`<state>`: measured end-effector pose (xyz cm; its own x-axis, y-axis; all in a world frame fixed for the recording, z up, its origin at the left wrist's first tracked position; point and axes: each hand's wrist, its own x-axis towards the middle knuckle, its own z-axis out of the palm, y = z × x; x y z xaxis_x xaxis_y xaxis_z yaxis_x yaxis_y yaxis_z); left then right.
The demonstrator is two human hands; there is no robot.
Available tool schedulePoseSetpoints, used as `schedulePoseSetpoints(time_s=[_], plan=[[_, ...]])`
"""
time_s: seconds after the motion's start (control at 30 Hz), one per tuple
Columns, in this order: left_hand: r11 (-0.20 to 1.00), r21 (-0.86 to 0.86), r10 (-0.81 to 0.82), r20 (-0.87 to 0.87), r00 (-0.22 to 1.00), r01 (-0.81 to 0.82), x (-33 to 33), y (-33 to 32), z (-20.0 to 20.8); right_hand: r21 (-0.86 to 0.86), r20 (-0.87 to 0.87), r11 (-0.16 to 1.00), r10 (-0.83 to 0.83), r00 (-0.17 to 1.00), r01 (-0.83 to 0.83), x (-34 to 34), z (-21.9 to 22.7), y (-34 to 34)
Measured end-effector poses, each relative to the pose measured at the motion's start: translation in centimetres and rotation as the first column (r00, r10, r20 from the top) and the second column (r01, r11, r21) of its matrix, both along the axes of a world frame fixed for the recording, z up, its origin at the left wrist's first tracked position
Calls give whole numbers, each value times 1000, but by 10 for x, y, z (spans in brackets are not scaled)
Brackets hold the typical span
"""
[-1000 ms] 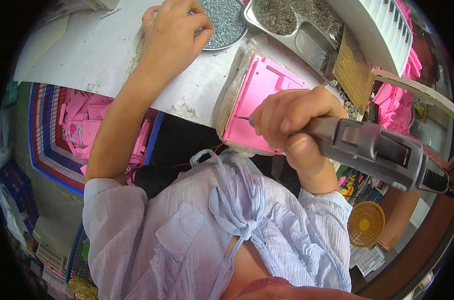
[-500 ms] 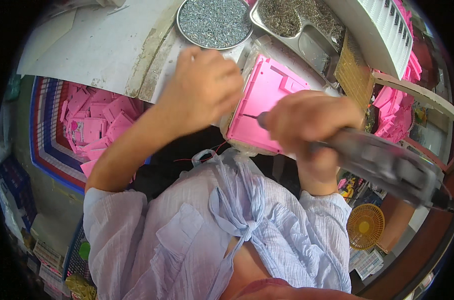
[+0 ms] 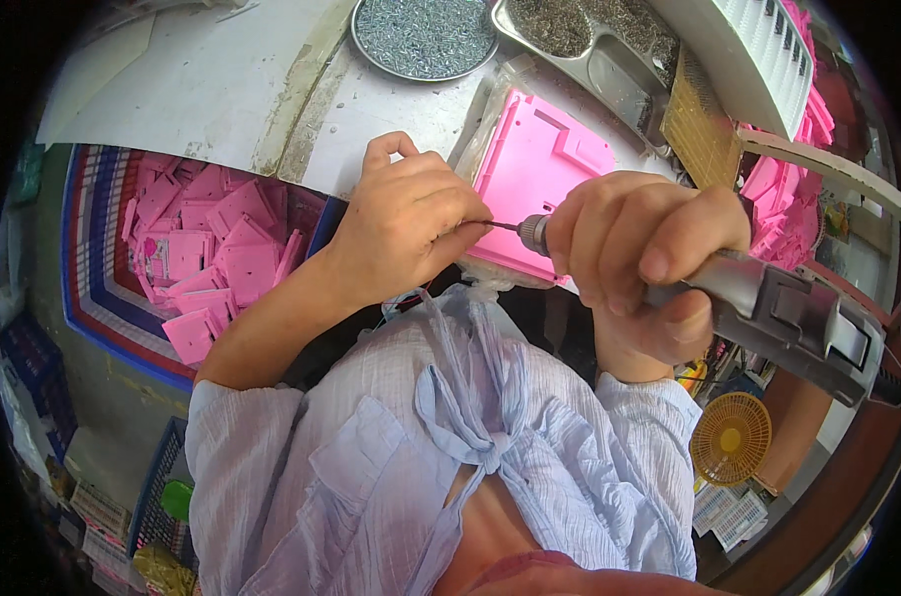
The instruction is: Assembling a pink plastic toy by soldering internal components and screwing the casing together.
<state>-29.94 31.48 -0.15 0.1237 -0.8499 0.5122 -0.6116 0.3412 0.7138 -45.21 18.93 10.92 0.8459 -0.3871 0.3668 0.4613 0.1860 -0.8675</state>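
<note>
My right hand (image 3: 649, 248) is wrapped around a grey electric screwdriver (image 3: 783, 323), whose thin bit points left. At the tip of that bit, the thumb and forefinger of my left hand (image 3: 406, 219) are pinched together; whatever lies between them is too small or hidden to make out. Beneath both hands is a flat pink plastic panel (image 3: 530, 149) with raised edges and small holes, resting on a support wrapped in clear plastic. Part of the panel is covered by my hands.
Beyond the panel stand a round metal dish (image 3: 426, 40) of silvery screws and a compartmented metal tray (image 3: 614, 74) with darker small fasteners. A striped basket (image 3: 83, 268) at left holds several pink parts. Right are more pink parts (image 3: 773, 214) and a yellow basket (image 3: 731, 437).
My left hand has come down and right to the screwdriver's tip, its fingers now pinched there. The screwdriver has shifted slightly right, still in my right hand.
</note>
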Motion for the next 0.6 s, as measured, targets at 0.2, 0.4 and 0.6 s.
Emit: schedulePoseSetpoints(time_s=[0.2,0.4,0.6], plan=[[988,123,-109,115,987,95,2,7,10,55,-92,997,-51,994,56,-12,-15,15],[922,310,-298,187,936,232,3,8,4,-167,-112,975,-166,980,147,-4,-43,37],[928,325,-254,188,949,184,-2,10,6,-369,40,916,-154,987,157,6,-58,39]])
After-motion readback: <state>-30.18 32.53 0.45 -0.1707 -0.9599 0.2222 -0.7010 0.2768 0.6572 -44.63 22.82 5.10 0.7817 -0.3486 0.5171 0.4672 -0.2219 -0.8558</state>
